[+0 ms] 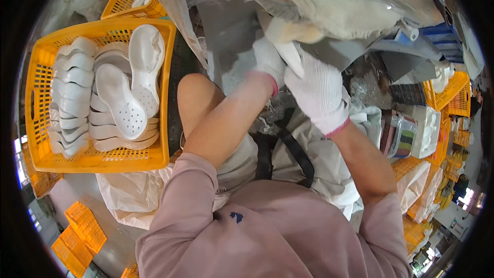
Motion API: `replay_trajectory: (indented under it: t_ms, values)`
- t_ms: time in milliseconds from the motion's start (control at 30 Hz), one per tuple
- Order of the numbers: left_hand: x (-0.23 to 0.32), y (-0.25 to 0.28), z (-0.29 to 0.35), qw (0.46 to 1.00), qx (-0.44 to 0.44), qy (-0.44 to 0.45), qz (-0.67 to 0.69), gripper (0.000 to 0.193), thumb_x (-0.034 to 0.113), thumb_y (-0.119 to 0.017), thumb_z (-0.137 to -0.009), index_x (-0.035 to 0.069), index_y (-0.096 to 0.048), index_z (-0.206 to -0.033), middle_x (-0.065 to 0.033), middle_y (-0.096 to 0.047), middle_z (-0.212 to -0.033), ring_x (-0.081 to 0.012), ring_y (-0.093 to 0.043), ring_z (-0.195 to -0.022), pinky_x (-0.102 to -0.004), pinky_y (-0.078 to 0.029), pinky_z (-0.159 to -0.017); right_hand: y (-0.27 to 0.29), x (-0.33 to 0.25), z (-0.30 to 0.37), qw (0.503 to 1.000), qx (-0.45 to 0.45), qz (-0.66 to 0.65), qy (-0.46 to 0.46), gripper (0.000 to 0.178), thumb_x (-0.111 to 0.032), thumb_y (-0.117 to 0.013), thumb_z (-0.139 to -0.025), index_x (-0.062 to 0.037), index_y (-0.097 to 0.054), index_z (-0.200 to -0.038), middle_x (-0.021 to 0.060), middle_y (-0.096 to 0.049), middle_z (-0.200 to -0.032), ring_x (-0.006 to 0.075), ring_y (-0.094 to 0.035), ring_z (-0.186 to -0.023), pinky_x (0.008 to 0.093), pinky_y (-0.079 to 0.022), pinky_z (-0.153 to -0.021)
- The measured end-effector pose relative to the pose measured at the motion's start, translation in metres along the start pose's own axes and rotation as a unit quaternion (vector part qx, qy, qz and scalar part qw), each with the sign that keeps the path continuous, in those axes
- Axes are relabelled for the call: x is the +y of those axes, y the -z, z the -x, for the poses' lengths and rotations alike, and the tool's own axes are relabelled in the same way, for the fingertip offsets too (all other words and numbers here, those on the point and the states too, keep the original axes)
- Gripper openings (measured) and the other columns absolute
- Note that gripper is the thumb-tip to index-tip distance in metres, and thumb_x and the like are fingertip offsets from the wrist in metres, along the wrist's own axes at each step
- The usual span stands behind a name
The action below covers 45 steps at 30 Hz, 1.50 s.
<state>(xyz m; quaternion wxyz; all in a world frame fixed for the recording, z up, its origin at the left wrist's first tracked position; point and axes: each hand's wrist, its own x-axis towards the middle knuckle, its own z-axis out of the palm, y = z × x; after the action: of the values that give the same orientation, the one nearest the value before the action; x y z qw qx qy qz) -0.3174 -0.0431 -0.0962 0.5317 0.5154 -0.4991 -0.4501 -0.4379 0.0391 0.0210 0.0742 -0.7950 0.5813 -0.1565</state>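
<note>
Both my hands wear white knit gloves with pink cuffs and meet in front of me at the machine's opening. My right hand (316,85) is closed around a white molded piece (291,59), apparently a shoe insole like those in the crate. Close beside it, my left hand (268,62) is closed at the piece's left side; its fingertips are partly hidden. The piece's upper end lies against or just below a rounded cream-coloured part (294,31) under the hood; I cannot tell whether they touch. White perforated insoles (121,102) lie stacked in a yellow plastic crate (98,167) at my left.
A grey hood with frayed cloth (345,13) and plastic sheeting hangs over the work spot. More yellow crates (455,90) stand at the right, near a box with coloured strips (399,134). Yellow baskets (72,247) are on the floor at the lower left.
</note>
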Motion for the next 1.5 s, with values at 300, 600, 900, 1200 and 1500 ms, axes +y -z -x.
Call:
replay_trajectory:
  t_ms: [300,600,900,1200,1500]
  values:
    - [0.028,-0.007,-0.001,0.896,0.029,0.237,0.375,0.034,0.029,-0.05,-0.111,0.008,-0.063,-0.135,-0.0107,-0.073,-0.121,-0.0276,-0.073,-0.111,-0.0414,-0.061,-0.094,-0.007,0.0,-0.025,0.997,0.058,-0.047,-0.001,0.017,-0.019,-0.065,-0.091,-0.0111,-0.071,-0.105,0.0157,-0.07,-0.08,0.0397,-0.072,-0.075,0.0495,-0.058,-0.068]
    - [-0.017,0.005,0.01,0.996,-0.04,-0.059,-0.052,0.026,0.029,-0.078,-0.09,0.008,-0.075,-0.105,-0.0102,-0.076,-0.091,-0.0303,-0.076,-0.091,-0.0401,-0.06,-0.08,-0.001,-0.021,-0.009,0.986,0.1,-0.095,-0.094,0.024,-0.032,-0.072,-0.092,-0.0105,-0.075,-0.101,0.0194,-0.074,-0.085,0.0405,-0.073,-0.081,0.0488,-0.058,-0.068]
    - [-0.002,-0.007,0.011,0.99,-0.031,0.084,-0.108,0.048,0.022,-0.078,-0.087,-0.002,-0.064,-0.126,-0.0219,-0.071,-0.123,-0.0339,-0.07,-0.117,-0.0433,-0.055,-0.098,-0.001,-0.039,-0.027,0.962,0.085,-0.185,-0.182,0.034,-0.036,-0.074,-0.092,-0.0114,-0.079,-0.115,0.0167,-0.078,-0.1,0.0393,-0.075,-0.095,0.0457,-0.06,-0.082]
    - [0.012,-0.013,0.018,0.85,-0.086,0.358,0.377,0.047,0.046,-0.039,-0.112,0.01,-0.061,-0.134,-0.0061,-0.07,-0.113,-0.0257,-0.07,-0.103,-0.0423,-0.058,-0.09,0.038,0.003,0.015,0.861,-0.236,-0.412,-0.181,0.045,-0.035,-0.082,-0.081,-0.0012,-0.071,-0.109,0.0196,-0.074,-0.097,0.0398,-0.073,-0.089,0.0465,-0.059,-0.081]
    - [0.023,0.0,0.025,0.708,-0.08,0.326,0.621,0.075,0.082,-0.041,-0.1,0.016,-0.061,-0.13,-0.0089,-0.065,-0.1,-0.0345,-0.066,-0.084,-0.0529,-0.057,-0.074,0.057,-0.026,0.007,0.864,-0.266,-0.392,-0.171,0.05,-0.026,-0.073,-0.093,0.0033,-0.066,-0.133,0.0228,-0.072,-0.115,0.0383,-0.071,-0.109,0.0465,-0.057,-0.094]
